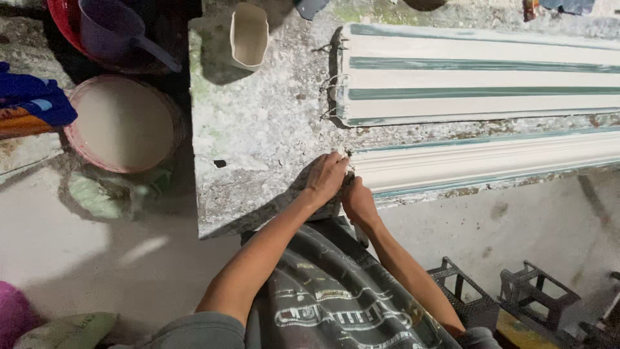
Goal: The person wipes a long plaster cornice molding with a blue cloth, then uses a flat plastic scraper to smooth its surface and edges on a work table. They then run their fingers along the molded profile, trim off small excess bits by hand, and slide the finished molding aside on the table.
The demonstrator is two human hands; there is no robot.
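Note:
My left hand (327,177) rests on the end of a long white plaster moulding (478,165) that lies along the near edge of a rough, plaster-crusted workbench (258,129). My right hand (358,201) is just below it, fingers pressed against the same end of the moulding. Both hands are bunched together at that end; what the fingers pinch is hidden. A second long white mould with green stripes (478,74) lies farther back on the bench, with wire loops at its left end.
A small white cup (248,35) stands on the bench's far left. On the floor at left are a pink basin of white slurry (123,123), a red tub with a purple scoop (113,29), blue cloth (32,97). Dark plastic crates (516,297) sit lower right.

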